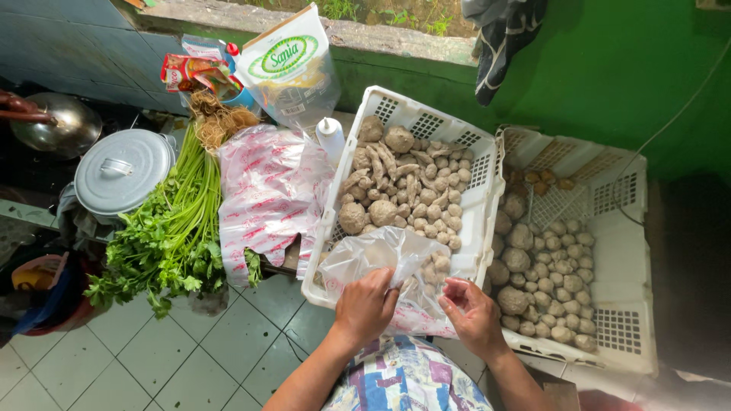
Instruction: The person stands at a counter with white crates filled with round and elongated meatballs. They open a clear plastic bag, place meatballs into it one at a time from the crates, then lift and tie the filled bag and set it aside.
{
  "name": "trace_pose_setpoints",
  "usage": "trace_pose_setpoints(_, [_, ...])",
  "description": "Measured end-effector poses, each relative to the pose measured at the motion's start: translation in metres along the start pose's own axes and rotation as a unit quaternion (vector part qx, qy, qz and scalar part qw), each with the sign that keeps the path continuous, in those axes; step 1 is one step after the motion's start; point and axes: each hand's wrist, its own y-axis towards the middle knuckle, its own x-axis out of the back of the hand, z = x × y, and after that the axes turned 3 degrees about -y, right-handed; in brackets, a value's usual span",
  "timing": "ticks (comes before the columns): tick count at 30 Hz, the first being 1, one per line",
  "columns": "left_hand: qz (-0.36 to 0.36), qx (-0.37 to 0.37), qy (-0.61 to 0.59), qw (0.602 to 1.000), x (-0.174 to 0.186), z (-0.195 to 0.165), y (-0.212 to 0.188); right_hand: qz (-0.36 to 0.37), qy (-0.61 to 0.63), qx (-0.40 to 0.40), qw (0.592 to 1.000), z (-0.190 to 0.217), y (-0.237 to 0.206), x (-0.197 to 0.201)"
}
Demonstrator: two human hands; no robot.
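My left hand [365, 306] pinches the near edge of a clear plastic bag [378, 255] that lies over the front of a white plastic crate [487, 199]. My right hand [474, 312] grips the same bag's right side, its fingers curled on the plastic. The crate holds several grey-brown meatballs [407, 190], large and small, plus long finger-shaped pieces. Some small meatballs show through the bag. A second white crate [620, 251] to the right holds more meatballs [537, 262] and a few fried brown pieces at its far end.
A bunch of green celery [171, 228] with roots lies at left beside a red-printed plastic bag [266, 198]. Behind stand a white squeeze bottle [330, 138], an oil pouch [293, 72], snack packets, a lidded metal pot [122, 171] and a wok [57, 122]. Green wall behind, tiled floor below.
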Motion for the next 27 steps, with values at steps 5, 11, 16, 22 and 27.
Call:
trace_pose_setpoints(5, [0.006,0.013,0.016,1.000,0.001,-0.003,0.002,0.065,0.112,-0.063,0.990,-0.022,0.002,0.011])
trace_pose_setpoints(11, [-0.022,0.008,0.030,0.999,-0.007,0.001,0.003,0.148,0.221,-0.117,0.957,-0.033,0.030,0.046])
trace_pose_setpoints(16, [-0.019,0.058,0.060,0.996,-0.015,0.001,0.005,0.042,-0.075,0.005,0.996,-0.014,0.122,0.087])
trace_pose_setpoints(22, [-0.058,0.073,0.071,0.993,-0.020,-0.003,0.010,0.016,-0.293,0.276,0.915,-0.005,0.273,0.073])
trace_pose_setpoints(27, [-0.052,0.089,0.072,0.992,-0.021,-0.006,0.009,0.073,-0.428,0.272,0.859,-0.006,0.323,0.039])
